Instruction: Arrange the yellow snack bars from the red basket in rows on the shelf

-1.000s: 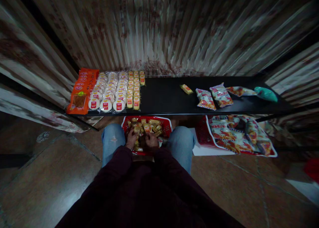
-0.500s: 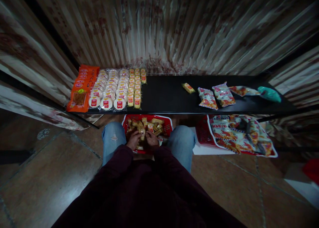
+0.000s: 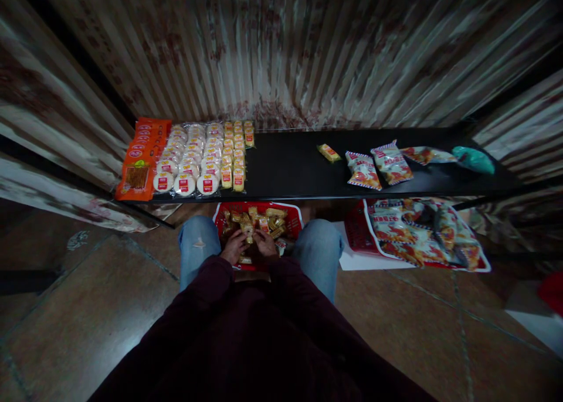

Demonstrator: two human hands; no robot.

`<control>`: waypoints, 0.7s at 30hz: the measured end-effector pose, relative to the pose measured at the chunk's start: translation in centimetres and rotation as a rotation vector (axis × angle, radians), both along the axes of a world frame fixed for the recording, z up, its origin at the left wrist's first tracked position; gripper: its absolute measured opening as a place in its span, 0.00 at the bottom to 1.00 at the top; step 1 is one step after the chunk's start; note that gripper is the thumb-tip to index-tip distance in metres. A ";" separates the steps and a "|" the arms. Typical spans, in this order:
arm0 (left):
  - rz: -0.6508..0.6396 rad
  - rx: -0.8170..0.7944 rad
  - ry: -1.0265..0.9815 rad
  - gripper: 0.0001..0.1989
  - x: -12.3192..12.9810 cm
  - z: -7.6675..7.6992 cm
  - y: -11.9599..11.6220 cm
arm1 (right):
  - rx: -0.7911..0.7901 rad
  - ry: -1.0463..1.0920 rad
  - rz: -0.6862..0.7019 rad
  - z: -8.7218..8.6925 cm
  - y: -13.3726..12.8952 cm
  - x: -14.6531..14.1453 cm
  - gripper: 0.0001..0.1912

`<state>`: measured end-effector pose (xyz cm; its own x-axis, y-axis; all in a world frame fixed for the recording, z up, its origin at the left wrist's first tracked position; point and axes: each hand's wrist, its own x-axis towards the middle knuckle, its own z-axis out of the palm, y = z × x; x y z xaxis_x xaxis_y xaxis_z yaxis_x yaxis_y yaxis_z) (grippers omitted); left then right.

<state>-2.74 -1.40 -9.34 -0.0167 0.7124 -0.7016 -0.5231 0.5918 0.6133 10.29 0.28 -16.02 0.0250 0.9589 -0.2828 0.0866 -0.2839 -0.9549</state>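
A: Here at the red basket [image 3: 298, 217], between the knees, the left hand [image 3: 234, 247] has its fingers closed on gold packets [image 3: 247, 231]!
B: And the right hand [image 3: 266, 245]?
A: Right alongside, fingers bent close to those packets; whether they grip one, I can't tell.
B: More wrapped pieces lie in the basket below. Up on the black shelf [image 3: 285, 164], neat rows of yellow packs [image 3: 238, 178] stand beside round white packs [image 3: 207, 184], with one lone yellow packet [image 3: 329, 152] well apart!

Head view — high, forward, steeply down, fairly close
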 end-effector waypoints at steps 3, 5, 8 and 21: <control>-0.020 0.018 -0.016 0.13 0.0 0.2 -0.1 | 0.095 -0.145 -0.019 0.2 -0.3 0.0 0.15; -0.028 0.028 -0.046 0.11 -0.1 0.2 -0.1 | 0.193 -0.249 -0.017 0.6 -0.5 0.2 0.16; -0.038 0.029 -0.099 0.09 -0.1 0.3 -0.2 | 0.323 -0.338 -0.034 1.3 -0.4 0.7 0.15; -0.122 0.087 -0.025 0.19 -0.5 0.5 -0.6 | 0.014 -0.058 -0.024 2.4 -0.6 0.5 0.18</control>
